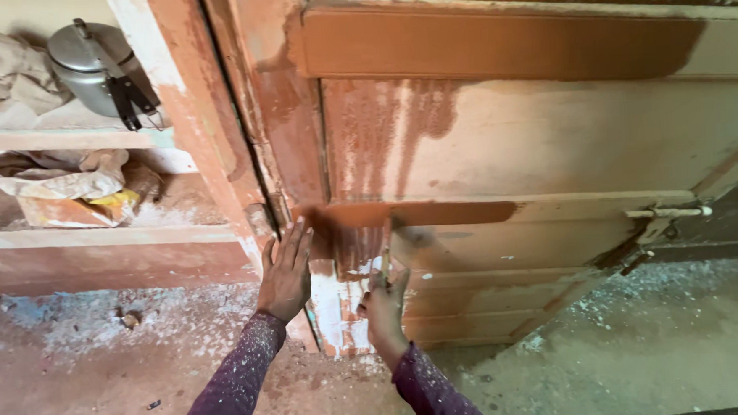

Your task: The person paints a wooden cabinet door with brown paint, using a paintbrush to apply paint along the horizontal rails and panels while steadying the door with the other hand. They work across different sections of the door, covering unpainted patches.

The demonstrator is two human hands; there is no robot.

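Observation:
A worn wooden door [534, 140] stands ajar, pale with fresh reddish-brown paint in bands across its rails and down its left stile. My left hand [286, 271] rests flat with fingers spread against the door frame's edge [205, 140], holding nothing. My right hand [384, 303] grips the handle of a paintbrush [386, 253]. The brush points upward, its bristles near the wet brown band on the middle rail. Both sleeves are purple and speckled with white.
Shelves [93, 239] fill the wall left of the frame, holding a metal pressure cooker [92, 66], cloth and crumpled bags [65, 190]. A metal latch bolt [668, 213] sticks out at the door's right. The floor [125, 363] is dusty with white flakes.

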